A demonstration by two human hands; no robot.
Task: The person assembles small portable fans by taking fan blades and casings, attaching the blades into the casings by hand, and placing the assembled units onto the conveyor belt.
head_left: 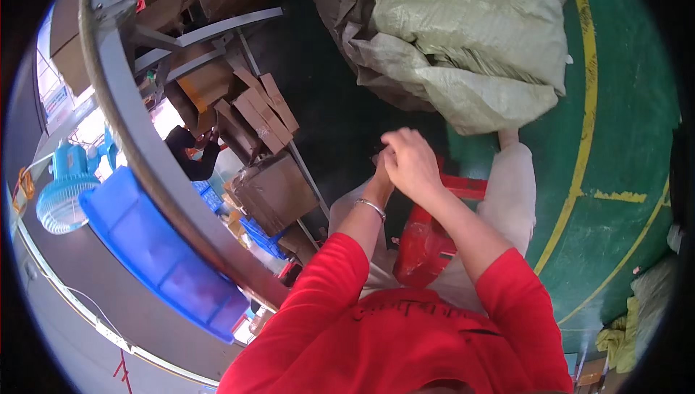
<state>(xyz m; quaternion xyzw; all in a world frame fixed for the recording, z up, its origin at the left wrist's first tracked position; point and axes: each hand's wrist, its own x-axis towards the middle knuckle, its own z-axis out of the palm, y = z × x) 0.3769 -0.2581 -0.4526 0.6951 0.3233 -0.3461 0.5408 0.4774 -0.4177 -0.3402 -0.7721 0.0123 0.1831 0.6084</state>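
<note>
My hands meet in front of my body, above my lap and a red plastic stool (420, 246). On top lies my right hand (414, 162), its fingers bent over and closed around the left. Beneath it my left hand (384, 175) shows only in part; its fingers are hidden. A silvery bracelet (371, 209) circles the left wrist. No object shows between the two hands. Just beyond them a large pale woven sack (463, 39) slumps on the floor, its creased lower edge near the right hand.
Left, a metal-framed workbench (137, 126) curves past, carrying a blue plastic tray (166, 256) and a blue fan (66, 188). Under it are cardboard boxes (275, 188) and part of another person (199, 151). Yellow lines (585, 104) mark the green floor (630, 141) at right.
</note>
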